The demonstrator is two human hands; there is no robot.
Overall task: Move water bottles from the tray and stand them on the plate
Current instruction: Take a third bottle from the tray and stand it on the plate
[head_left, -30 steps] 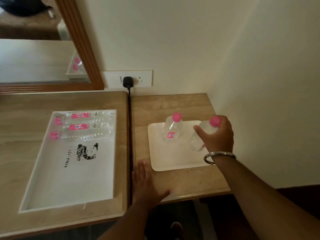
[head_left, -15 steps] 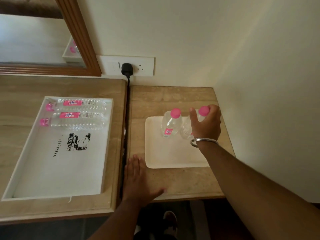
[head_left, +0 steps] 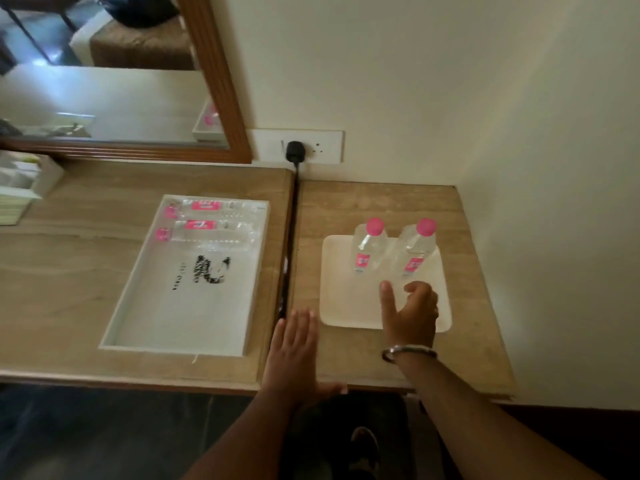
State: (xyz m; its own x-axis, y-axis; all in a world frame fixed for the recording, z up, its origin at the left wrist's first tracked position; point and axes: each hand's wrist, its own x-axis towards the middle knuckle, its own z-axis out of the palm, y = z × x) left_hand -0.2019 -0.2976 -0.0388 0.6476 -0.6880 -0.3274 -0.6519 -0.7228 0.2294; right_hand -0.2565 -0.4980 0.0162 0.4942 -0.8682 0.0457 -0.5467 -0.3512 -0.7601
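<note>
Two bottles (head_left: pixel 369 245) upright on plate (head_left: pixel 337 306) — two (head_left: pixel 207 235) lie sideways, caps left.

Single head-worn wide-angle view, aimed forward and steeply down over two adjoining wooden tabletops (head_left: pixel 398 209) set against wall. Scene seen from standing height, near front edge; both forearms entering from bottom of frame. White tray (head_left: pixel 145 289) framed left of centre, white plate (head_left: pixel 341 296) right of centre, mirror (head_left: pixel 214 81) cut off at upper left. Floor glimpsed below table edge. No second view, so nothing shared.
</note>
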